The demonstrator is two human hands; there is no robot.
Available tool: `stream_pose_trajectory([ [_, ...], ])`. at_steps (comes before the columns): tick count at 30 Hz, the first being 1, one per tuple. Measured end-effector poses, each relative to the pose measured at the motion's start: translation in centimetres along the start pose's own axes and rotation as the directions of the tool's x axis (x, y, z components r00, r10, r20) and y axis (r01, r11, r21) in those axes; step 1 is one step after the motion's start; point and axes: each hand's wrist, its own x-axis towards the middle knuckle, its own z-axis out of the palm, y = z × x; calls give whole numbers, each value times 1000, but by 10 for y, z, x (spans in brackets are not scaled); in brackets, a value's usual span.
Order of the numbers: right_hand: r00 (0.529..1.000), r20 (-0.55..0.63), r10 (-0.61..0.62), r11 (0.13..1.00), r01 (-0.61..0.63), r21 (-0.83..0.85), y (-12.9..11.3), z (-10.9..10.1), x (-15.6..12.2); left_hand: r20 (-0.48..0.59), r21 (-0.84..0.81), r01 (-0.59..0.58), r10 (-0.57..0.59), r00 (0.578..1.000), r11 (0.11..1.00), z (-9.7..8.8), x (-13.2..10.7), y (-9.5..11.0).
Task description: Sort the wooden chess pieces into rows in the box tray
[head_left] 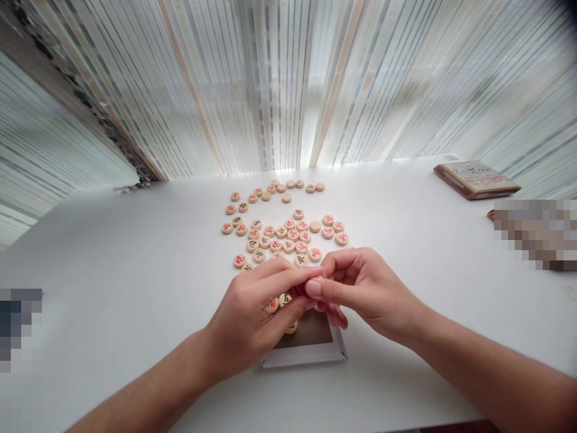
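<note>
My left hand (252,307) and my right hand (367,294) meet at the fingertips over a shallow open box (304,356) with a pale rim and brown inside. The thumb and fingers of the right are pinched together, and what lies between them is hidden. On the left, fingers and thumb curve closed toward the same spot, their contents also covered. Through the gap in the left hand show several round wooden Chinese chess pieces, one with a red character (271,306). Just beyond the hands, many more Chinese chess pieces (288,245) lie scattered, with red or black characters or plain faces.
A brown printed box (478,179) lies at the back right of the white table (148,258). Nearer on the right is a blurred-out brown-edged object (536,234), and another blurred dark object (18,325) is at the left edge. Striped curtains (279,84) hang behind.
</note>
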Motion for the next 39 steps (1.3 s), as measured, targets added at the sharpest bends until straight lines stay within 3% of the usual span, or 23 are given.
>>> stream_pose_trajectory([
  [11,998,68,3,1000,-5,27,-1,-1,-1,-89,-69,65,-71,994,995,3,0,0],
  [16,991,136,-11,994,-3,105,-3,-4,0,-91,-115,116,-127,988,987,1,1,1],
  [29,990,139,-10,994,-6,111,-1,-7,1,-70,-364,226,-269,961,904,3,0,4],
  [32,989,111,-95,994,89,63,1,-8,3,-116,-285,201,-242,963,937,3,0,4],
  [34,972,66,-224,973,227,-45,3,-8,3,-154,-176,161,-189,970,971,3,-1,2],
  [39,822,66,-565,745,543,-388,6,-9,2,-198,29,59,-52,979,998,1,-2,-3],
])
